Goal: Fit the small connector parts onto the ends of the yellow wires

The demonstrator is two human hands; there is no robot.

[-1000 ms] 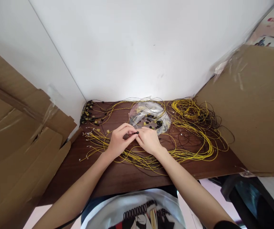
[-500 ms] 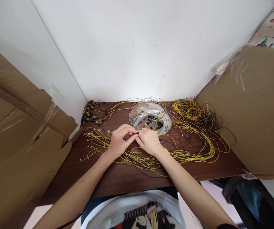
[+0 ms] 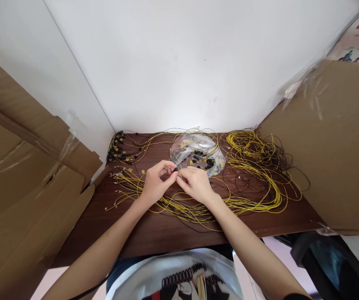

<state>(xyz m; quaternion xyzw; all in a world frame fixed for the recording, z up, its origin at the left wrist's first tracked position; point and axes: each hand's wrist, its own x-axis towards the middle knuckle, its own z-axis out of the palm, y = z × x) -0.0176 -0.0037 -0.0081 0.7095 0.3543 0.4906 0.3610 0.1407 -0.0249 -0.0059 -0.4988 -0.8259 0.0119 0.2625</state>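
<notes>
My left hand (image 3: 157, 180) pinches a small black connector piece (image 3: 175, 169) between thumb and fingertips. Close against it, my right hand (image 3: 195, 183) has its thumb and fingers pressed together, and what they hold is mostly hidden; it may be a thin wire end. Beneath both hands runs a bundle of yellow and black wires (image 3: 185, 214), its tipped ends (image 3: 117, 177) fanned out at the left. Behind the hands lies a clear plastic bag (image 3: 218, 160) with small black and yellow parts on it.
Wires with black and yellow connectors (image 3: 117, 150) sit at the back left of the brown table (image 3: 142, 243). Tangled yellow and black wire (image 3: 245, 143) lies at the back right. Cardboard sheets (image 3: 329, 158) wall both sides, and a white wall (image 3: 179, 75) stands behind.
Both hands have shifted slightly, the black piece moving a little left and away from me. My right fingers have curled closer around the pinch point. The wires have stayed put.
</notes>
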